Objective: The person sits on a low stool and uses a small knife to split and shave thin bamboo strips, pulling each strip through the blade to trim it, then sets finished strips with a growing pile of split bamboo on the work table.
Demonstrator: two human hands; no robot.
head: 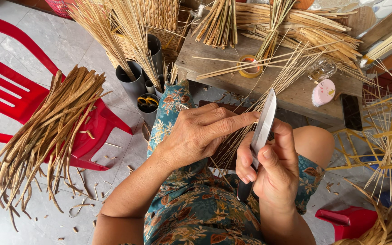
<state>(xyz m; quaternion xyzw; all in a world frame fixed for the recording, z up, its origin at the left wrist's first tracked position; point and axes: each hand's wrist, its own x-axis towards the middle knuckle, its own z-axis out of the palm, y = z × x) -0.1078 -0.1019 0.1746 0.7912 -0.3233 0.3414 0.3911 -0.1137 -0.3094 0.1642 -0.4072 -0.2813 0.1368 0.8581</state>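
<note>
the right hand (271,170) is closed tight around a knife (260,136), blade pointing up. the left hand (200,134) pinches thin straw strips (268,93) against the blade, over the lap. farther off, a wooden table (291,93) holds a tape roll (250,66).

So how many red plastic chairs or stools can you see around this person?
2. One red chair stands at left, with a bundle of dried reeds lying across its seat. A second red seat shows at the bottom right, partly cut off. Others may be hidden out of frame.
</note>
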